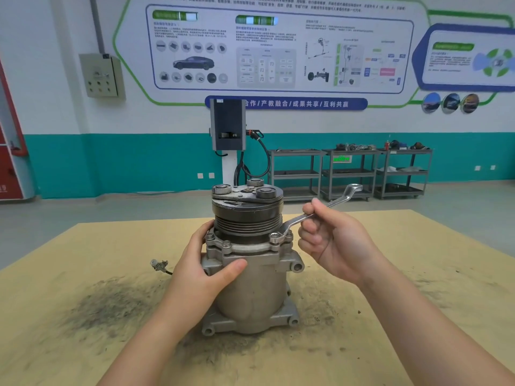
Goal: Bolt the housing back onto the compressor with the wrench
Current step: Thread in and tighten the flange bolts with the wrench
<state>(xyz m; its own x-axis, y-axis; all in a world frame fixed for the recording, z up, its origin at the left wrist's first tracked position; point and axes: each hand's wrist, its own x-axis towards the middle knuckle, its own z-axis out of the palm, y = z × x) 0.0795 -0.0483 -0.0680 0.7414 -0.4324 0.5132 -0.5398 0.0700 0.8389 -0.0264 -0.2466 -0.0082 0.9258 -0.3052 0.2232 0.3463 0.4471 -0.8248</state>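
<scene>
At frame centre: housing bolt being tightened.
Right hand point(331, 240) is gripping the offset steel ring wrench point(315, 214) on the flange bolt point(274, 236); left hand point(206, 271) is clasping the grey cast-aluminium compressor point(250, 296). Other bolts appearing seated; tightness unconfirmed.

Blue wall banner point(286, 103): "合作/产教融合/成果共享/互利共赢". Wall poster point(278, 48) small print unreadable.
</scene>
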